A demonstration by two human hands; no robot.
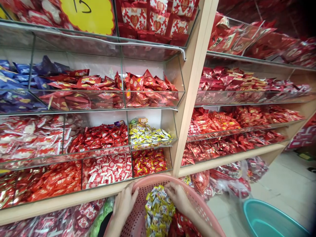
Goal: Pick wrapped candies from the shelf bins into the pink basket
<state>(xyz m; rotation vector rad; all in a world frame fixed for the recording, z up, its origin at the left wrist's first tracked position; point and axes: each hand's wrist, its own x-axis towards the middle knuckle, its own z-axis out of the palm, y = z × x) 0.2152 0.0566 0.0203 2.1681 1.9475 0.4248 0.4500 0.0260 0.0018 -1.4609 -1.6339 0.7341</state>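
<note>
A pink perforated plastic basket [202,210] stands below me against the shelf. My left hand [124,199] is closed over its left rim, thumb on the inner side. Inside the basket is a tall, narrow heap of yellow-and-white wrapped candies [159,210]. My right hand [176,196] has its fingers curled together at the upper right edge of this heap, touching it. Whether a clear bag surrounds these candies I cannot tell. Red wrapped candies [184,225] lie beside them, partly covered by my right forearm.
A wooden shelf unit [184,131] with clear bins of red, blue and white wrapped sweets rises in front. One bin holds similar yellow candies [149,133]. Filled plastic bags [229,177] lie under the shelf. A teal basin [271,219] stands on the tiled floor at right.
</note>
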